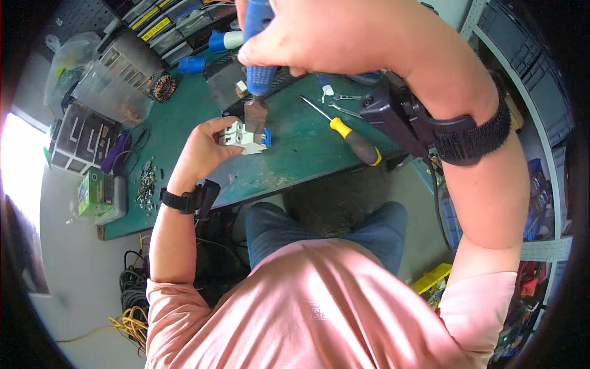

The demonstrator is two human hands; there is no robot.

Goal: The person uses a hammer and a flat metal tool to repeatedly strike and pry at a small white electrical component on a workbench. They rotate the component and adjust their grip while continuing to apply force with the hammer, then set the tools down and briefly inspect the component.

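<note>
White block-shaped device [249, 142], with a blue part at its right end, is seen in the head view over the green workbench [283, 175]; whether it rests on the top, I cannot tell. The left hand [206, 144] grips it from the left, the thumb and one finger pinching it (the other fingers are mostly hidden). The right hand [319, 37] is closed around the blue handle [261, 79] of a tool, which points downward with its flat metal blade [255, 115] at the device; the exact contact is not clear. To the right lie a yellow-and-black screwdriver [353, 140] and two wrenches [346, 111], apart from both hands.
</note>
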